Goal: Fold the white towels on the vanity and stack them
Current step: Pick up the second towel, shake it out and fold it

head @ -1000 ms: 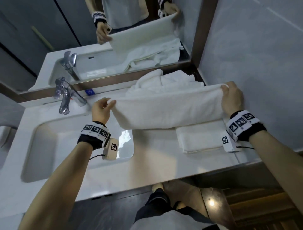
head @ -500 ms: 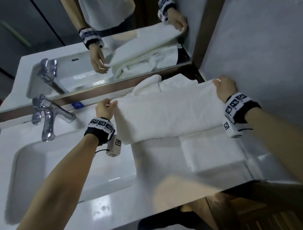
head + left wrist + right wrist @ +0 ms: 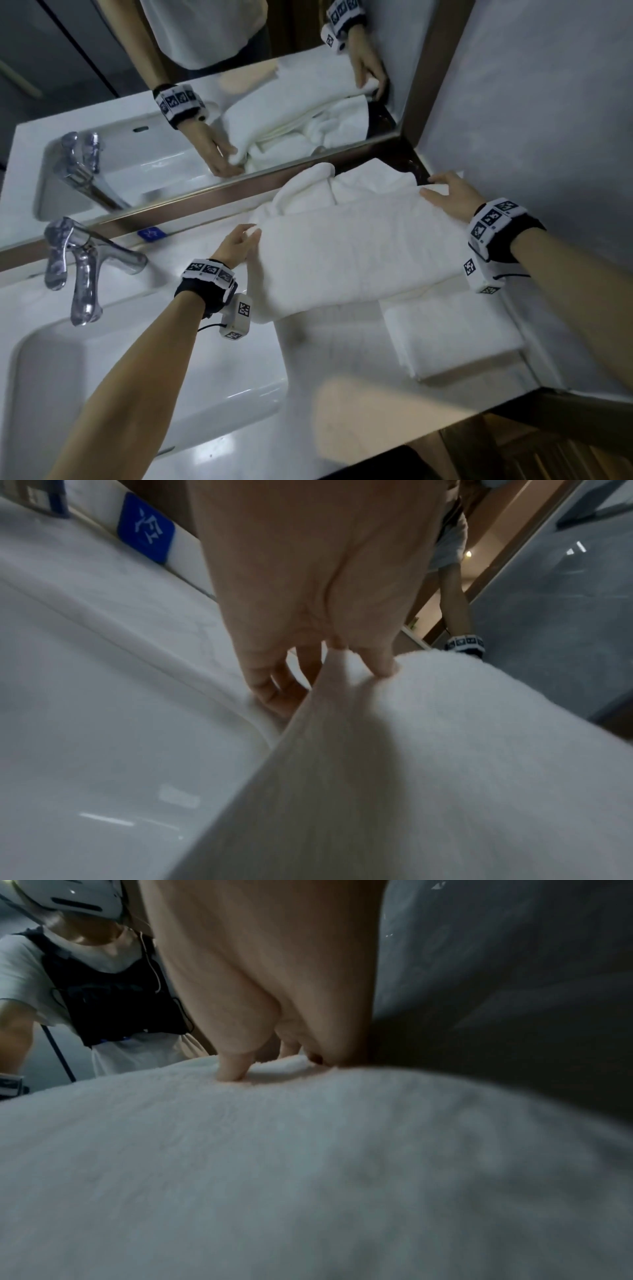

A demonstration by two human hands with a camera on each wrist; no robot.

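Note:
A long white towel (image 3: pixel 356 260) is stretched between my two hands low over the vanity (image 3: pixel 329 349). My left hand (image 3: pixel 251 234) pinches its left corner, thumb on top and fingers underneath, as the left wrist view shows on the towel (image 3: pixel 445 750). My right hand (image 3: pixel 432 192) holds the right corner near the wall, with the thumb pressed into the pile of the towel (image 3: pixel 308 1150). A folded white towel (image 3: pixel 452 335) lies on the vanity at the right, its far edge under the held one. Crumpled white towels (image 3: pixel 342 188) are heaped at the back by the mirror.
The sink basin (image 3: pixel 137 370) and chrome faucet (image 3: pixel 85 263) take up the left. A mirror (image 3: pixel 205 102) runs along the back, with a blue sticker (image 3: pixel 151 234) below it. The grey wall (image 3: pixel 548 137) closes off the right side. The vanity's front edge is close to me.
Both hands have lowered the towel and carried it back toward the mirror. It now lies flatter, over the crumpled heap and the folded towel's far edge.

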